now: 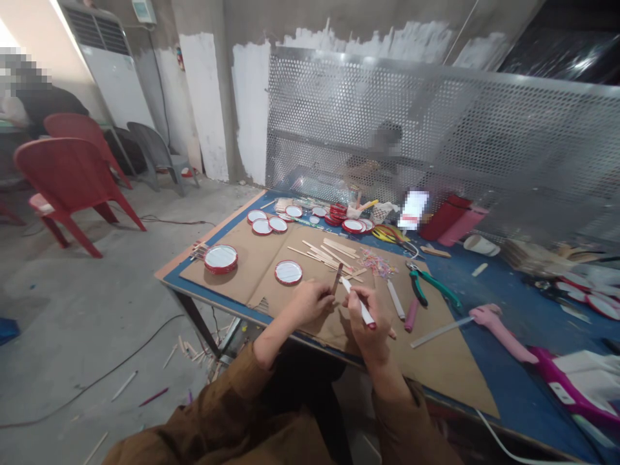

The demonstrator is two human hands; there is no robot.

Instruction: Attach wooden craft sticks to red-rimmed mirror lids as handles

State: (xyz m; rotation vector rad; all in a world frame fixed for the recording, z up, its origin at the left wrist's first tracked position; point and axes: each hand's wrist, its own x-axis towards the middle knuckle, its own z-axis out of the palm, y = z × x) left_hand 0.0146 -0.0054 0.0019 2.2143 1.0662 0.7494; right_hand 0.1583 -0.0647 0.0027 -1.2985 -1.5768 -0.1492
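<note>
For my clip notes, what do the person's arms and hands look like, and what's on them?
The left hand and right hand are bare, with no gloves. Loose brown sleeves, the left sleeve and right sleeve, stop partway up the forearms, leaving the wrists uncovered.

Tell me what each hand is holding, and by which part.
The left hand pinches a wooden stick by its lower end; the right hand grips a white marker pen around its middle.

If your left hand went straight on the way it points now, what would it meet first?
Past the wooden stick held in the left hand, the first thing looks like the tip of the white marker in the right hand, though depth is hard to judge here.
</note>
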